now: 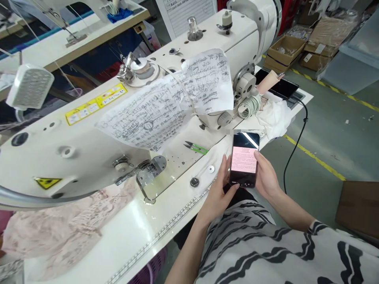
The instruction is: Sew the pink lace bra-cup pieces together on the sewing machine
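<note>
Because the white table point(124, 244) ends just beside them, the left hand point(218, 194) and right hand point(269, 176), fingers curled around opposite sides of the phone point(244, 159) near the front edge, could drop it if either grip slackened.

The phone point(244, 159) shows pink colour between black areas. The shirt point(251, 244) is white with wavy black stripes. The snips point(197, 148) are partly green, the sewing machine point(84, 144) white, its label point(96, 104) yellow, the fabric point(68, 225) pale pink.
</note>
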Available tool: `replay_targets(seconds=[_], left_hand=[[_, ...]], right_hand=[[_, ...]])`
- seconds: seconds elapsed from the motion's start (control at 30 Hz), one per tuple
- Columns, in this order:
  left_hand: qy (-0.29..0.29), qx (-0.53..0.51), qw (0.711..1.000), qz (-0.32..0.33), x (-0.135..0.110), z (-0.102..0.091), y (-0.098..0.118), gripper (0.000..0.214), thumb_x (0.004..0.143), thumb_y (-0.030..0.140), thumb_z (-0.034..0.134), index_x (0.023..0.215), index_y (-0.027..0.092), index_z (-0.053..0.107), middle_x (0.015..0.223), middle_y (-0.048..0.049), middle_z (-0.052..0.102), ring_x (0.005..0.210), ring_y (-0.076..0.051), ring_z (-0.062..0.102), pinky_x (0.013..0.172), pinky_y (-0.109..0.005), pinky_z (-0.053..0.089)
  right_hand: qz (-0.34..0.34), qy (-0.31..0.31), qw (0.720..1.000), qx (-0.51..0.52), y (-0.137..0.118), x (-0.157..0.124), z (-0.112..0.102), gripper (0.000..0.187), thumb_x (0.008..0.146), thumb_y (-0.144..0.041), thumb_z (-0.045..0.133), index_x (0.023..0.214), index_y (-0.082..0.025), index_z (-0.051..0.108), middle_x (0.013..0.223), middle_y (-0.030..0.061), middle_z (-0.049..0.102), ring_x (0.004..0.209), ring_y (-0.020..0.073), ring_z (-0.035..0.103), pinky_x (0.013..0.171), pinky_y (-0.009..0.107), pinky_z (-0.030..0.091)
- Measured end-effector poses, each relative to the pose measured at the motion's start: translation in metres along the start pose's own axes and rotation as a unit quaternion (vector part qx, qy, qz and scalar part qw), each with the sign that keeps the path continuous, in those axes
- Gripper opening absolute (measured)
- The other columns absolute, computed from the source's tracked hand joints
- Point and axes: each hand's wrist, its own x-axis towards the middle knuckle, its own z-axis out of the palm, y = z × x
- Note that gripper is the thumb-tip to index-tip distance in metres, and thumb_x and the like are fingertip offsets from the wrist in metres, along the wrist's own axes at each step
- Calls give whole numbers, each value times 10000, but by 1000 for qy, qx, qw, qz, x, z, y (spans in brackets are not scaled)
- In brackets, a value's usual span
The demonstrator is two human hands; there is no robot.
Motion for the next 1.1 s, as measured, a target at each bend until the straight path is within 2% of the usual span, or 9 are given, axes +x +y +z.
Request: replay_targets(seconds=[0.37, 0.73, 1.1], left_hand=[[3, -4, 1000, 6, 0, 0, -1, 787, 959, 254, 533, 1511, 443, 5, 1615, 42, 126, 1475, -227, 193, 1187, -392, 282], [12, -15, 1000, 2, 0, 1, -3, 786, 959, 257, 536, 1512, 442, 10, 1613, 31, 139, 1470, -233, 210, 1188, -402, 279], [20, -21, 1000, -4, 0, 2, -3, 784, 960, 280, 537, 1513, 440, 5, 1609, 34, 155, 1463, -242, 231, 1179, -415, 303]], right_hand=[[1, -7, 1000, -8, 0, -1, -2, 357, 830, -511, 649, 1050, -232, 685, 1112, 27, 704, 1142, 241, 603, 946, 350, 499], [-2, -4, 1000, -8, 0, -1, 0, 339, 841, -496, 645, 1039, -225, 691, 1107, 25, 701, 1132, 232, 602, 947, 344, 495], [0, -3, 1000, -20, -1, -2, 0, 341, 851, -503, 629, 1050, -231, 685, 1114, 19, 698, 1067, 215, 627, 889, 312, 511]])
